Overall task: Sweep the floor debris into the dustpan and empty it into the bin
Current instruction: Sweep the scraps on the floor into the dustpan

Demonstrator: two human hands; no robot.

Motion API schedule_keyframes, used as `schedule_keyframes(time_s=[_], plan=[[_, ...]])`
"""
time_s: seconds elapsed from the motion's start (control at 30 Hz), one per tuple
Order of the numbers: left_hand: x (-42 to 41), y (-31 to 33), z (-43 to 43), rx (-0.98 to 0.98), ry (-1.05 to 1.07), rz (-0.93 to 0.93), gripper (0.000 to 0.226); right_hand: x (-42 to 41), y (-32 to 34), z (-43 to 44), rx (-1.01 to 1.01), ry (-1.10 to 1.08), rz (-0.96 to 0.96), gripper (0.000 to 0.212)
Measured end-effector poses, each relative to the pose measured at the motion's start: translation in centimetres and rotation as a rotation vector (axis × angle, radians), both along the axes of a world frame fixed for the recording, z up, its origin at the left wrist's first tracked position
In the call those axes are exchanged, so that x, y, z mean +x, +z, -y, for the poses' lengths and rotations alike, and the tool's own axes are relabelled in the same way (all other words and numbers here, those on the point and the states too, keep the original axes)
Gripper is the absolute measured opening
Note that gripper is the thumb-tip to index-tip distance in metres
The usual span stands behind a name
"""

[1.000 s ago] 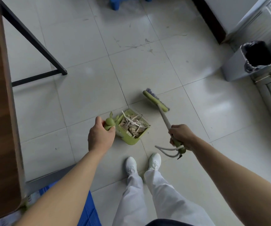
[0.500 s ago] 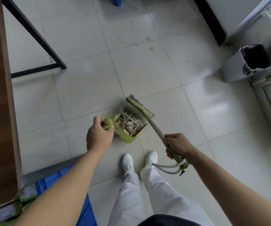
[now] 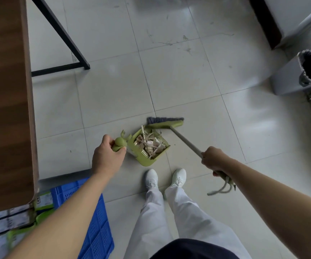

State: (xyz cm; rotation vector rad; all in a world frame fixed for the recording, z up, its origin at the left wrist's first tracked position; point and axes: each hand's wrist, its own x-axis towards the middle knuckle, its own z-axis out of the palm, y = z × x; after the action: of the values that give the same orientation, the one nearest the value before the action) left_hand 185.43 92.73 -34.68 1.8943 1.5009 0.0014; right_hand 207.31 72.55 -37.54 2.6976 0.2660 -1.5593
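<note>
A green dustpan (image 3: 147, 159) sits just in front of my feet, filled with pale paper shreds and scraps (image 3: 151, 143). My left hand (image 3: 107, 156) grips the dustpan's green handle from the left. My right hand (image 3: 214, 159) grips the grey shaft of a broom. The broom's green head (image 3: 166, 124) with grey bristles lies across the far edge of the dustpan. A grey bin (image 3: 289, 79) with a black liner stands open at the right edge of view, well away from both hands.
A wooden table (image 3: 6, 101) with black metal legs (image 3: 61, 34) fills the left side. A blue plastic crate (image 3: 96, 217) lies under it near my left arm. A dark door frame (image 3: 265, 23) and a cabinet stand at the far right. Pale tiled floor (image 3: 179, 71) lies ahead.
The broom head swung left to the dustpan, then turned to lie across its far edge. My right hand slid up the shaft. The dustpan stayed in my left hand.
</note>
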Motion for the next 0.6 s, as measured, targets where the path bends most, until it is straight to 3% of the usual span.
schedule_keyframes(time_s=[0.3, 0.47, 0.6], plan=[[1.1, 0.2, 1.6, 0.034, -0.106, -0.038, 0.026, -1.4, 1.3, 4.5, 0.154, -0.262, 0.021, 0.040], [0.8, -0.6, 2.3, 0.078, -0.143, -0.071, 0.027, 0.4, 0.1, 1.9, 0.182, -0.414, -0.044, 0.014], [0.2, -0.9, 2.3, 0.063, -0.125, -0.080, 0.027, -4.3, -0.1, 1.3, 0.187, -0.238, -0.126, 0.024]])
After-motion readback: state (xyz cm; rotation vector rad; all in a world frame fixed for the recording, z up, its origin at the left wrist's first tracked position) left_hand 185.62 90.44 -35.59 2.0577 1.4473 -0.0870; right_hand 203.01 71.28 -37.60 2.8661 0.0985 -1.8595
